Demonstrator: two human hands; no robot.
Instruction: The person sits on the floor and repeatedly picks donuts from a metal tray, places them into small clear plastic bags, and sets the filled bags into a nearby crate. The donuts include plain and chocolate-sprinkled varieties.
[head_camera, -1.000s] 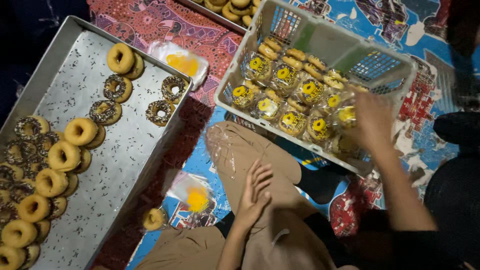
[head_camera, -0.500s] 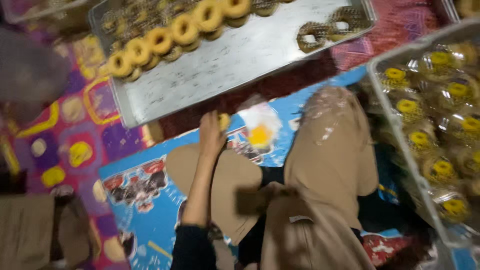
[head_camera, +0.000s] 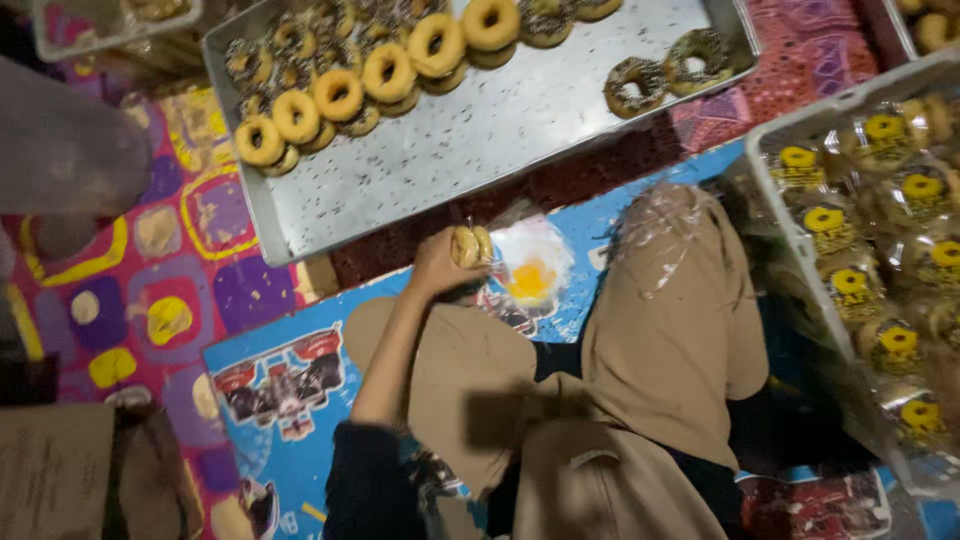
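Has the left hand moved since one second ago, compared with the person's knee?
Yes. The left hand was resting over the thigh near the knee; now it is out on the mat beside the plastic bags, holding a doughnut.

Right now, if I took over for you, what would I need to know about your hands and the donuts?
Left hand: closed around a donut, down by the floor mat.
Right hand: out of view.
Beside the donut lies a clear bag with a yellow spot.
Metal tray above holds rows of unwrapped donuts.
White crate on the right holds bagged donuts.
Done: many are bagged in the crate.
Left: the tray's donuts are unbagged.
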